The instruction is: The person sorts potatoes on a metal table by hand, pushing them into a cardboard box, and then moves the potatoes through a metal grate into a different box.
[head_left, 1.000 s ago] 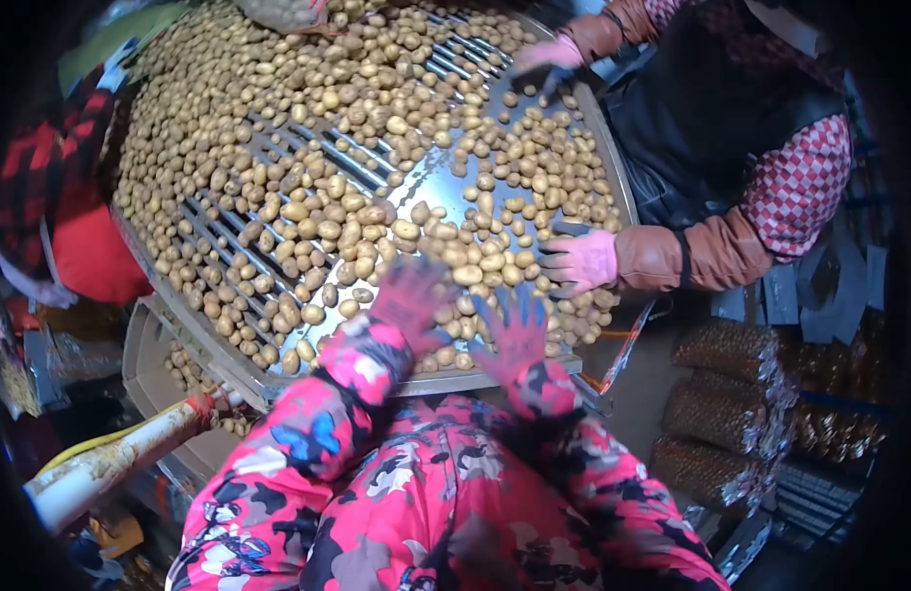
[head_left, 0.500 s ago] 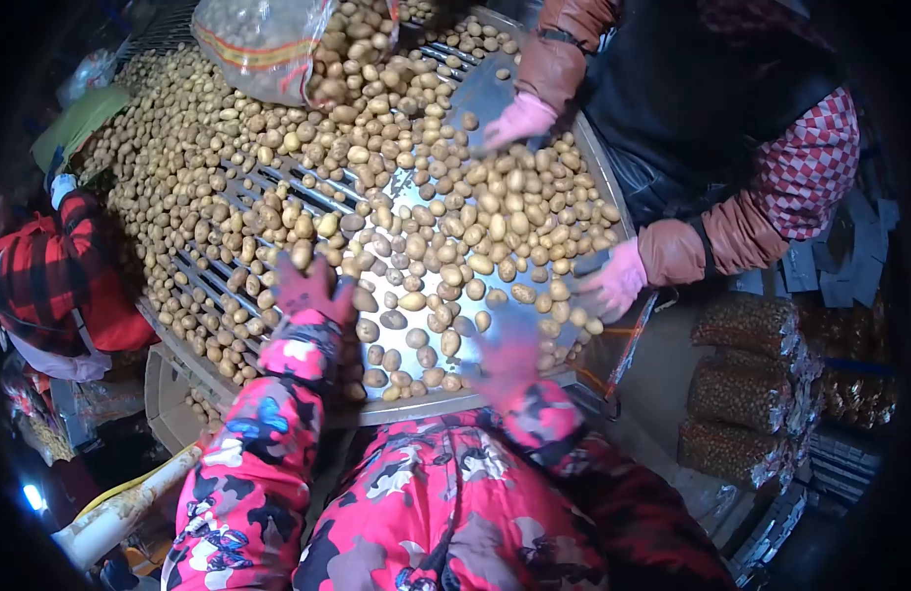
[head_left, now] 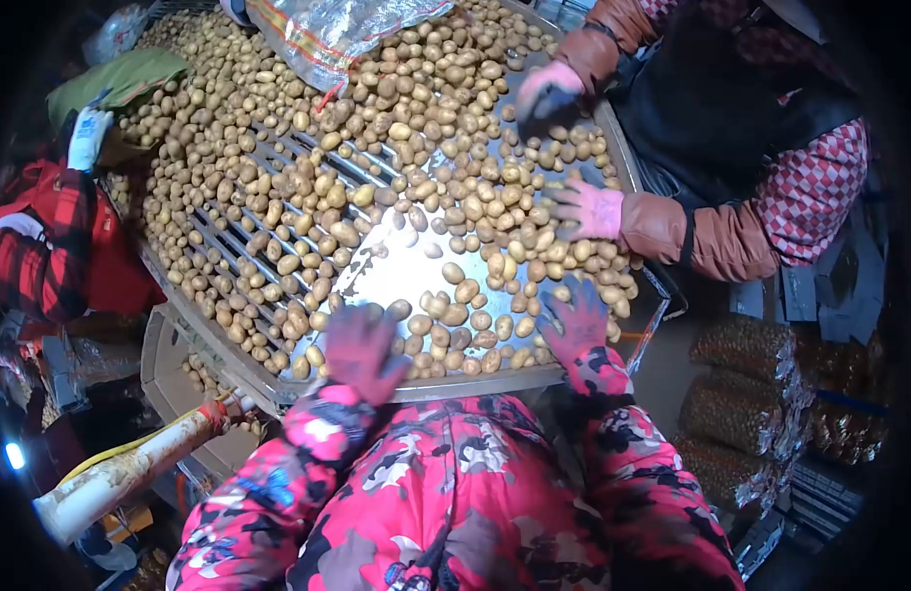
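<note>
My left hand (head_left: pixel 363 353), in a pink and grey work glove, is open with its fingers apart at the near edge of the metal table (head_left: pixel 386 256). It lies beside several potatoes (head_left: pixel 453 315) and is slightly blurred. On the right, my right hand (head_left: pixel 575 323), gloved the same way, spreads its fingers against potatoes near the table's right corner. Small loose potatoes lie between the two hands on the shiny sheet. A thicker heap of potatoes (head_left: pixel 505 202) sits just beyond them.
Across the right rim, a co-worker's pink-gloved hands (head_left: pixel 591 209) touch the heap. Another person's white glove (head_left: pixel 88 136) is by a green sack (head_left: pixel 120 81) at left. A clear bag (head_left: pixel 337 34) lies at the back beyond slatted bars (head_left: pixel 243 241). Filled bags (head_left: pixel 736 394) are stacked at right.
My left hand has drawn back from the slats to the near edge. My right hand has moved rightward to the corner. The co-worker's lower hand has moved up onto the heap. More bare sheet shows.
</note>
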`<state>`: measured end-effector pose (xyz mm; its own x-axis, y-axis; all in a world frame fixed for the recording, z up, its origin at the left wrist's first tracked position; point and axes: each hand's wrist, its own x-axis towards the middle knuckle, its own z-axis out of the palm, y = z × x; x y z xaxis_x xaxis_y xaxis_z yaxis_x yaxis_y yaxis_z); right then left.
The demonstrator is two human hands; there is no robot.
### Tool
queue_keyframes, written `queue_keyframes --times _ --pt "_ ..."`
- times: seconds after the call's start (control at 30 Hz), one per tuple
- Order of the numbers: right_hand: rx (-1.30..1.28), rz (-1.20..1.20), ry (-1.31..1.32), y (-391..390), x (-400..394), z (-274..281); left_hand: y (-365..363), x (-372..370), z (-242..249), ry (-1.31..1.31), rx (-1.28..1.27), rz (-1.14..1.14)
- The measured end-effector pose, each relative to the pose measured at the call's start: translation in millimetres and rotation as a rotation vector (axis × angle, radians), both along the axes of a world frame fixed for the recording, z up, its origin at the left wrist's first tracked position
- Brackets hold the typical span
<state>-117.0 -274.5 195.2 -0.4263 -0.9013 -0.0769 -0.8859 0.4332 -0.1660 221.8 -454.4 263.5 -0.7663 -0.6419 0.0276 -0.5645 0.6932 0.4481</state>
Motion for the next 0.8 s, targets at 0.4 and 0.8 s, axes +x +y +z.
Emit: queue_keyframes --times 0.4,0.8 --pt "-0.216 0.241 -0.169 -14.9 115.7 26.5 33.4 -6.2 -27.2 -0.346 0.117 0.211" --pt "-0.02 0.03 0.158 -26.6 7.5 14.9 -87.6 -49.4 -28.1 0.191 -0.116 -0.063"
